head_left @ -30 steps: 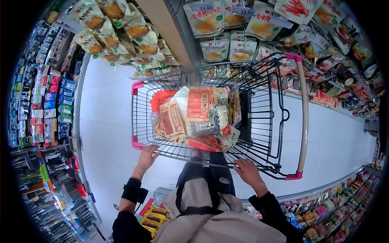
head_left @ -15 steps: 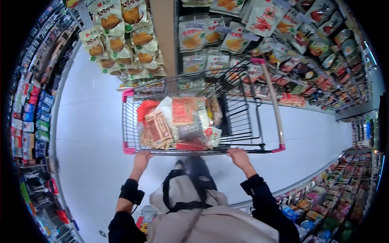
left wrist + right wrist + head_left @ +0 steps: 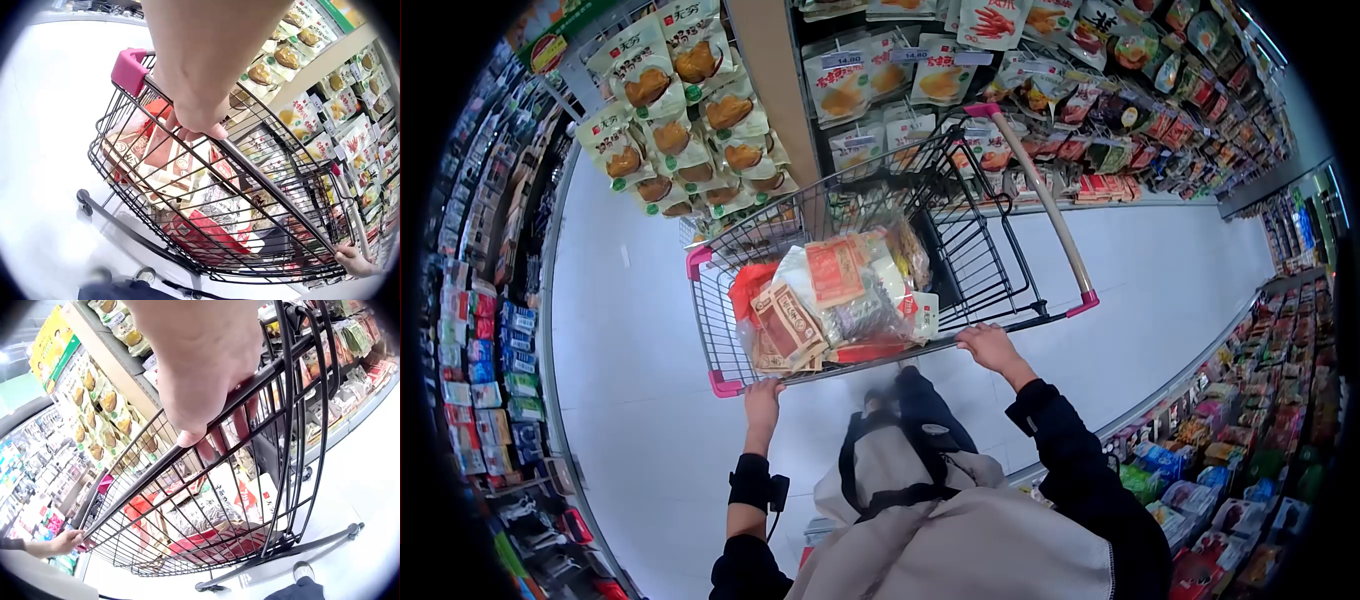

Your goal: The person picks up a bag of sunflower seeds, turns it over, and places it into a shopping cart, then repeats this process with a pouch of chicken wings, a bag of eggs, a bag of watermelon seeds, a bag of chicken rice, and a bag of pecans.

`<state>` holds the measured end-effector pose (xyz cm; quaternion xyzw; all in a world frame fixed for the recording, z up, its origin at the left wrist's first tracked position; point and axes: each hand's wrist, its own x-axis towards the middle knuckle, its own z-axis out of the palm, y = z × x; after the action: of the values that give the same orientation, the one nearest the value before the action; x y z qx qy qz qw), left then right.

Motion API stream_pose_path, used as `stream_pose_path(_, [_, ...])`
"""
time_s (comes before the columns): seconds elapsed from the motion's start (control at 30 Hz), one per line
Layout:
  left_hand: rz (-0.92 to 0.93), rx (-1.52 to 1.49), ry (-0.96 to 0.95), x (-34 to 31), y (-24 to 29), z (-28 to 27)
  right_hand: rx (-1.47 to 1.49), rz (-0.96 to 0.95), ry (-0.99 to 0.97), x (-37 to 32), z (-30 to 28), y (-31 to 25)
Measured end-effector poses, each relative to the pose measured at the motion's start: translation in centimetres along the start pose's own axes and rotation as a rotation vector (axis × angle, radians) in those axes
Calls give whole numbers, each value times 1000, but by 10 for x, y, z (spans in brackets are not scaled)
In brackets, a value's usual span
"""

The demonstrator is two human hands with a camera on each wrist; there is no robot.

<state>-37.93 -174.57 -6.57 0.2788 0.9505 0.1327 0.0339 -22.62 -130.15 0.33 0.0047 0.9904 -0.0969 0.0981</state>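
**Loaded shopping cart (image 3: 870, 362) gripped along its near rim**

The shopping cart stands on the pale floor (image 3: 630, 330), directly in front of the person. Its black wire basket has pink corner pieces, and a light-coloured handle bar (image 3: 1048, 200) crosses one end. The left hand (image 3: 762, 405) is closed round the near rim, just beside the pink corner piece (image 3: 726, 384) at the cart's other end. The right hand (image 3: 992, 350) is wrapped round the same rim nearer the handle bar, thumb on one side and fingers on the other.

Inside the cart, packages lie in a loose heap away from the handle bar. A red-and-cream pack (image 3: 836, 272) rests on top, with a brown packet (image 3: 790, 328) leaning near the left hand and a red bag (image 3: 750, 290) behind that packet.

Beyond the cart's far side, cream pouches (image 3: 670, 135) hang beside a tan post (image 3: 775, 90); more packs hang on the post's other side. Well apart from the cart's front end stands a rack of small goods (image 3: 485, 340). On the cart's near side are the person's beige top (image 3: 960, 545) and dark sleeves (image 3: 1090, 480), with more shelved packages (image 3: 1230, 430) past the right sleeve.
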Motion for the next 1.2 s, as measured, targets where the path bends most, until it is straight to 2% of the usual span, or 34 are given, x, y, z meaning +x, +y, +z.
stream_pose_path(0.3, [23, 7, -94, 3, -7, -5, 39, 31, -29, 3, 5, 1])
stream_pose_path(0.33, [34, -12, -60, 3, -10, -4, 43, 49, -86, 4, -1, -3])
stream_pose_path(0.4, [32, -12, -103, 4, -16, -6, 99, 35, -44, 4, -1, -3])
stream_pose_path(0.43, [22, -25, -121, 5, -11, -9, 134, 30, -6, 2, 1, -3])
stream_pose_path(0.5, [-120, -99, -237, 11, -5, -18, 162, 52, -56, 3, 5, 0])
stream_pose_path(0.57, [-135, -139, -144, 18, 12, -30, 127, 37, 54, -4, 0, -1])
stream_pose_path(0.67, [-56, -244, 48, 39, 51, -50, 292, 52, 302, -25, -27, -9])
stream_pose_path(0.77, [44, -319, 154, 61, 113, -79, 386, 99, 391, -49, -47, -4])
stream_pose_path(0.93, [137, -318, 100, 80, 181, -76, 386, 138, 493, -95, -60, 20])
stream_pose_path(1.0, [178, -328, 132, 84, 220, -75, 404, 134, 555, -119, -69, 33])
stream_pose_path(1.2, [335, -385, 254, 74, 349, -84, 419, 363, 779, -210, -83, 82])
